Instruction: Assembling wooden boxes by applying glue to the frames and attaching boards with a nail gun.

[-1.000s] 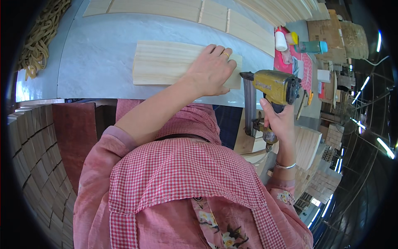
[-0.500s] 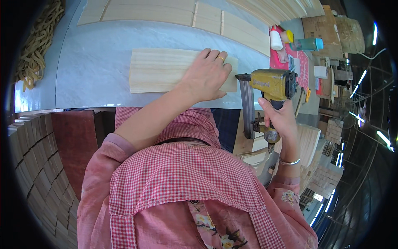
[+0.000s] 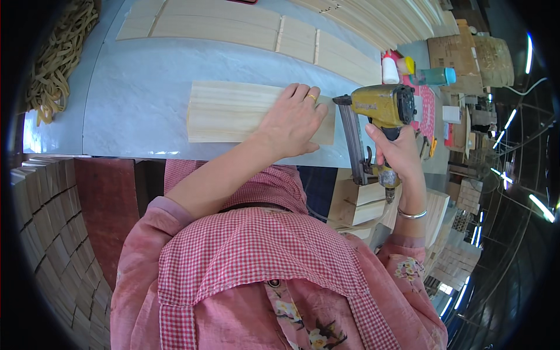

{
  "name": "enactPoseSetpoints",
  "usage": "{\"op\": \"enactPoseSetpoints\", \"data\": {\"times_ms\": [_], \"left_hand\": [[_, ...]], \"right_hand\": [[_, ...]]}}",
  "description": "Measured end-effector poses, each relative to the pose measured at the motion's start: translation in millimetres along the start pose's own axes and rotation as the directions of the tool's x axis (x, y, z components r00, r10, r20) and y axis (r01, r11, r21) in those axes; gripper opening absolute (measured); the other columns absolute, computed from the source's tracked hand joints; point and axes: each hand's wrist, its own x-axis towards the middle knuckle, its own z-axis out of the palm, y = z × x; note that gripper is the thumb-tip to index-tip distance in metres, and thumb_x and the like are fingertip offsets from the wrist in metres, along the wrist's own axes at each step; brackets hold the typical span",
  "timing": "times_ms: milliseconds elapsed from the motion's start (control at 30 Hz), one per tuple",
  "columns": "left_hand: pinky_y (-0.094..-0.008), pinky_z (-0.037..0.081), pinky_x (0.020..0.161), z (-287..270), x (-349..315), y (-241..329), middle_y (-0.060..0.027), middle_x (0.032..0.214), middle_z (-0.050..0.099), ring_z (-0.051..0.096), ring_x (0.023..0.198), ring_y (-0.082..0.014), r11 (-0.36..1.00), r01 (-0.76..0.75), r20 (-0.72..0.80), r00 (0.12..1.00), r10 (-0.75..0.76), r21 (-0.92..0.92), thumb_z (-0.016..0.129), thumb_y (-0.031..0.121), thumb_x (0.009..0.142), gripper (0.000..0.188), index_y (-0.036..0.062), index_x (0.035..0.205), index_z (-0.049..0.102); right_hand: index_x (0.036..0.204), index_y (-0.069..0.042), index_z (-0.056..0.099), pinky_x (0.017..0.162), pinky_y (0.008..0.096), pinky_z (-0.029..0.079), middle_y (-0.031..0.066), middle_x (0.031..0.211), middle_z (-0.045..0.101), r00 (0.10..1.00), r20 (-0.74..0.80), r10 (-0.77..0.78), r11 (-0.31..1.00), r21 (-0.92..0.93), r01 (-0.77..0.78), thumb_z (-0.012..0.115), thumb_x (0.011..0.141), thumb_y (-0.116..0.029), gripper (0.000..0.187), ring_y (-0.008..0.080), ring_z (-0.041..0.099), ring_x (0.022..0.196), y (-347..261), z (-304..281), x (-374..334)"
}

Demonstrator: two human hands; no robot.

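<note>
- In the head view we see our left hand spread across the right part of a pale wooden board, fingers at its far edge and thumb at its near edge, holding it down.
- That board lies flat at the near side of the marbled counter.
- Our right hand is wrapped around the grip of a yellow pneumatic nailer, right of the board.
- The nailer's nose points left at the board's right edge; we cannot tell whether they touch.
- Its dark magazine slants down toward us.
- Farther across the counter we see a row of flat wooden panels, with a stack of wooden strips at the far right.
- Right of the panels stand a white squeeze bottle, a yellow-lidded jar and a teal bottle.
- At the far left we see a tangle of tan bands; stacked wooden blocks fill the near left, below the counter.
</note>
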Motion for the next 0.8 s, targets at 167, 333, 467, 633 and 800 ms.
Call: {"op": "enactPoseSetpoints", "data": {"times_ms": [167,333,467,633,800], "left_hand": [[-0.0433,0.034,0.111,1,0,0,-0.0192,0.129,0.054,0.048,0.118,-0.0338,1.000,-0.007,-0.006,1.000,0.007,0.001,0.085,0.040,0.069,0.057,0.0029,0.106,0.063],[-0.0437,0.034,0.112,0,1,1,-0.0193,0.130,0.054,0.048,0.119,-0.0340,1.000,-0.002,0.018,1.000,0.002,-0.008,0.085,0.040,0.068,0.058,0.0029,0.107,0.063],[-0.0451,0.032,0.114,-3,0,1,-0.0192,0.132,0.053,0.047,0.123,-0.0346,1.000,0.014,0.035,0.999,-0.014,-0.008,0.087,0.041,0.067,0.060,0.0033,0.107,0.063],[-0.0515,0.025,0.121,-6,-10,-13,-0.0198,0.145,0.046,0.039,0.139,-0.0363,0.998,-0.019,-0.045,0.999,0.017,-0.056,0.090,0.042,0.062,0.067,0.0056,0.110,0.061],[-0.0583,0.028,0.117,-95,-103,-63,-0.0222,0.142,0.047,0.039,0.138,-0.0404,0.985,0.082,0.036,0.995,-0.088,0.155,0.089,0.038,0.060,0.072,0.0049,0.116,0.058]], "right_hand": [[0.090,0.001,0.067,0.038,0.0218,0.036,-0.0002,0.052,0.054,0.999,0.026,0.026,0.999,-0.023,-0.025,0.074,0.091,-0.020,0.023,0.0087,0.046,0.038,-6,-5,3],[0.092,0.001,0.066,0.038,0.0221,0.036,-0.0003,0.052,0.053,0.997,0.057,0.052,0.996,-0.071,-0.048,0.074,0.091,-0.020,0.023,0.0089,0.045,0.038,-9,-12,11],[0.093,0.002,0.066,0.038,0.0223,0.036,-0.0002,0.053,0.054,0.996,0.067,0.050,0.995,-0.090,-0.044,0.073,0.091,-0.020,0.023,0.0090,0.045,0.038,-7,-12,11],[0.092,0.002,0.066,0.038,0.0228,0.036,0.0009,0.054,0.055,1.000,0.018,0.016,0.999,-0.038,-0.016,0.074,0.090,-0.020,0.023,0.0094,0.046,0.038,-4,-5,9],[0.098,0.003,0.066,0.038,0.0253,0.038,0.0012,0.059,0.056,0.998,-0.069,0.002,1.000,0.003,-0.002,0.073,0.089,-0.016,0.022,0.0097,0.046,0.039,18,-15,-24]]}}
